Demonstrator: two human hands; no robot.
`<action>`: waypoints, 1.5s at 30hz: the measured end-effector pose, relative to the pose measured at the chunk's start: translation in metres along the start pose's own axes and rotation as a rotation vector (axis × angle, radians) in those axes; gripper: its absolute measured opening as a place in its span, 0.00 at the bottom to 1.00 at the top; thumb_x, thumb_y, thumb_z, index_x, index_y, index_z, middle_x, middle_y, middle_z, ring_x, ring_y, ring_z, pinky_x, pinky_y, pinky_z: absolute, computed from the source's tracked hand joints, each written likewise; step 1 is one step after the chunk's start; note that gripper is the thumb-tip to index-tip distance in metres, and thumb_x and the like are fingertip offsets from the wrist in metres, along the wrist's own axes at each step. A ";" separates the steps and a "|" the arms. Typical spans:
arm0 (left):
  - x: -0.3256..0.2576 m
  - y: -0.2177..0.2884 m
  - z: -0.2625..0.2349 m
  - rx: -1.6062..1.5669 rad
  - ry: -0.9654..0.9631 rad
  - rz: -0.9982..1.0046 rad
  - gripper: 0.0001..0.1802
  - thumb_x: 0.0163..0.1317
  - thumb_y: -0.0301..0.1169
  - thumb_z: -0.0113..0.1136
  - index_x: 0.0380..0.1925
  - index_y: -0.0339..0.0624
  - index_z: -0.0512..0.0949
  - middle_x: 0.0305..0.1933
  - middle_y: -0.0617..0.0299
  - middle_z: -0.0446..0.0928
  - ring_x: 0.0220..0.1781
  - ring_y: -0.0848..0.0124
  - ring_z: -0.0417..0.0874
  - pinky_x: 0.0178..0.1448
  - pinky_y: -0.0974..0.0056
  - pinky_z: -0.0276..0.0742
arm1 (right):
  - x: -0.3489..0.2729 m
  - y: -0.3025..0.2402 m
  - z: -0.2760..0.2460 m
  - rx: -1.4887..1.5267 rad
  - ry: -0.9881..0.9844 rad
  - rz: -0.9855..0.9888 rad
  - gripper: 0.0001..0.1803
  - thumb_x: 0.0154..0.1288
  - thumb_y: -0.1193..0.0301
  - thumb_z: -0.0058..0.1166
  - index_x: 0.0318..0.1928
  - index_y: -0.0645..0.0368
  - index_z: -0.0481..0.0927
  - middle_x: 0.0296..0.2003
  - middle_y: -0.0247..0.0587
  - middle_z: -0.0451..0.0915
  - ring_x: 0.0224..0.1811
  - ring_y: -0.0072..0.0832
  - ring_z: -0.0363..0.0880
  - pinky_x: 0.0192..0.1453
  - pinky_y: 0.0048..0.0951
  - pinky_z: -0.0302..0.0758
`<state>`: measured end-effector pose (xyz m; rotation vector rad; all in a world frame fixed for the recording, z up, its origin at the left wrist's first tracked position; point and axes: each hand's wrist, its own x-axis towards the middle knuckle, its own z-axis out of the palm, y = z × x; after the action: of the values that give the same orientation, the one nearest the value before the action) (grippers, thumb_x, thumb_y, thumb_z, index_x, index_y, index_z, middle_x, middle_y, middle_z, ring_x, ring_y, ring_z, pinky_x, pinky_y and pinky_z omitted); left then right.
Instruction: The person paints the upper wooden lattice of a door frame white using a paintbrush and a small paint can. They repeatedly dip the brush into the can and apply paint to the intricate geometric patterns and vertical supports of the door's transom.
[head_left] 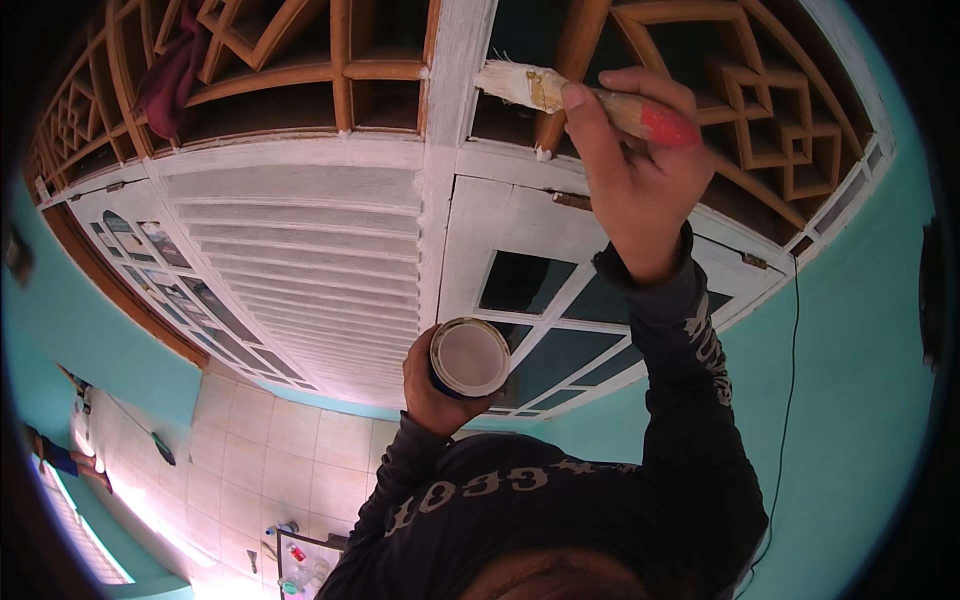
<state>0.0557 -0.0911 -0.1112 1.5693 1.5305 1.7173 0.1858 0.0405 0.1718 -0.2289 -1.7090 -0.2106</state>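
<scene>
In my raised right hand [640, 165] is a paintbrush [610, 105] with a pale wooden handle tipped in red. Its white-coated bristles reach the edge of a white upright post [453, 100] between brown lattice panels. My left hand [432, 390] grips an open paint can [470, 357] at chest height. Pale whitish paint shows inside its round rim. Below the lattice stand a white slatted panel [300, 225] and a white door [500, 225] with dark glass panes. Small white smears mark the ends of some brown lattice bars.
Brown lattice [770, 100] spans the top on both sides, with a dark red cloth [170, 85] hanging at left. A thin black cable [795, 350] runs down the turquoise wall [850, 400]. On the tiled floor [260, 440] stands a small table [310, 545] with items. Another person's legs [75, 460] show at far left.
</scene>
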 end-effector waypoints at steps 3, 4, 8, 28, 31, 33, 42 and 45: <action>-0.002 -0.002 0.000 0.007 0.006 0.010 0.62 0.28 0.39 0.89 0.68 0.36 0.66 0.62 0.50 0.77 0.63 0.49 0.79 0.68 0.48 0.73 | 0.005 -0.004 -0.003 0.133 0.069 0.127 0.11 0.65 0.75 0.70 0.44 0.62 0.80 0.23 0.34 0.83 0.26 0.16 0.84 0.31 0.19 0.78; -0.002 -0.003 0.001 0.012 0.012 0.013 0.62 0.28 0.39 0.89 0.68 0.36 0.66 0.62 0.50 0.77 0.63 0.49 0.79 0.68 0.48 0.73 | 0.010 -0.013 -0.005 0.235 0.094 0.254 0.13 0.63 0.73 0.70 0.44 0.60 0.79 0.25 0.34 0.83 0.26 0.16 0.84 0.31 0.21 0.78; -0.003 0.001 0.001 0.012 -0.002 0.012 0.63 0.28 0.39 0.90 0.68 0.36 0.65 0.62 0.49 0.77 0.64 0.49 0.79 0.68 0.48 0.73 | 0.034 0.006 0.013 0.017 0.046 -0.077 0.16 0.64 0.76 0.70 0.47 0.65 0.77 0.31 0.35 0.85 0.27 0.17 0.82 0.31 0.20 0.77; 0.072 0.040 -0.051 -0.068 -0.020 0.275 0.62 0.29 0.37 0.90 0.67 0.34 0.65 0.57 0.46 0.81 0.59 0.52 0.86 0.64 0.51 0.82 | 0.045 -0.024 0.002 -0.008 -0.008 0.127 0.11 0.65 0.74 0.66 0.37 0.63 0.75 0.25 0.41 0.79 0.23 0.28 0.78 0.29 0.29 0.72; 0.081 0.050 -0.051 -0.081 -0.040 0.311 0.63 0.28 0.37 0.90 0.67 0.33 0.64 0.56 0.45 0.81 0.58 0.51 0.86 0.64 0.51 0.82 | 0.030 0.002 -0.005 -0.162 -0.042 0.026 0.12 0.66 0.73 0.67 0.42 0.64 0.76 0.28 0.37 0.83 0.25 0.20 0.79 0.31 0.23 0.76; 0.087 0.053 -0.052 -0.083 -0.057 0.340 0.63 0.28 0.37 0.90 0.67 0.33 0.64 0.56 0.45 0.82 0.58 0.51 0.86 0.64 0.51 0.82 | 0.028 0.008 -0.018 -0.182 -0.047 0.057 0.14 0.66 0.73 0.68 0.45 0.63 0.76 0.28 0.34 0.84 0.27 0.16 0.81 0.32 0.20 0.77; 0.117 0.050 -0.040 0.030 -0.079 0.429 0.61 0.22 0.42 0.90 0.62 0.33 0.71 0.78 0.32 0.58 0.80 0.39 0.62 0.79 0.43 0.63 | 0.026 0.000 -0.014 -0.185 -0.049 0.066 0.15 0.65 0.73 0.70 0.46 0.63 0.77 0.26 0.32 0.83 0.28 0.13 0.79 0.32 0.19 0.76; 0.121 0.039 -0.029 -0.007 -0.131 0.360 0.62 0.21 0.43 0.91 0.62 0.34 0.71 0.80 0.30 0.54 0.83 0.37 0.54 0.82 0.39 0.50 | 0.028 0.002 -0.025 0.070 -0.046 0.236 0.16 0.65 0.75 0.69 0.49 0.63 0.76 0.28 0.34 0.83 0.29 0.14 0.81 0.32 0.18 0.77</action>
<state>0.0068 -0.0199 -0.0140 2.0073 1.2335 1.7509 0.2064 0.0367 0.2035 -0.3828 -1.7156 0.0294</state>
